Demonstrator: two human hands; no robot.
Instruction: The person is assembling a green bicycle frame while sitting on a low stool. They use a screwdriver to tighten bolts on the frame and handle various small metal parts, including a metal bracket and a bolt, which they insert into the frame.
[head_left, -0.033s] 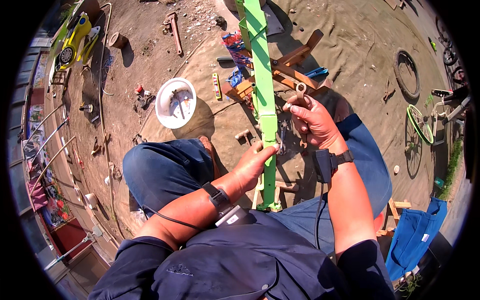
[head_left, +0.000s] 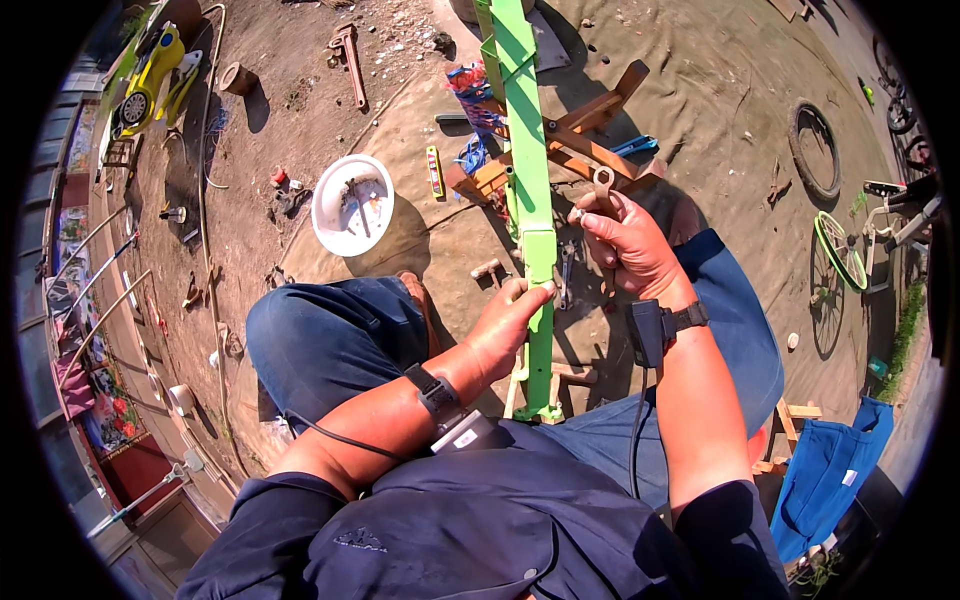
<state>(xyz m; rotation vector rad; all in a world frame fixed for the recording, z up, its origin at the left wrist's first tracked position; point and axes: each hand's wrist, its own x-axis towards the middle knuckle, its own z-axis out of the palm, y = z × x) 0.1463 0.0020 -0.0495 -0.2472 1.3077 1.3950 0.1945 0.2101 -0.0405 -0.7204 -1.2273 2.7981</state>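
A long green metal bar point(head_left: 524, 130) runs away from my lap through the middle of the view. My left hand point(head_left: 505, 325) is closed round its near part, the thumb lying across the top face. To the right of the bar, my right hand point(head_left: 628, 240) grips a wrench point(head_left: 603, 178), whose ring end sticks up past the fingers. Between that hand's thumb and forefinger is a small light metal piece point(head_left: 577, 214), perhaps a nut or bolt; its kind is unclear. Another wrench point(head_left: 567, 265) lies on the ground sheet between the bar and my right hand.
A white basin point(head_left: 352, 206) with small parts inside stands left of the bar. Beyond my hands is a brown wooden frame point(head_left: 590, 135). A pipe wrench point(head_left: 350, 68) lies far left. At right are a tyre point(head_left: 813, 150), a green-rimmed wheel point(head_left: 838, 250) and blue cloth point(head_left: 830, 480).
My right hand and its wrench have shifted very slightly. My left hand stays on the green bar.
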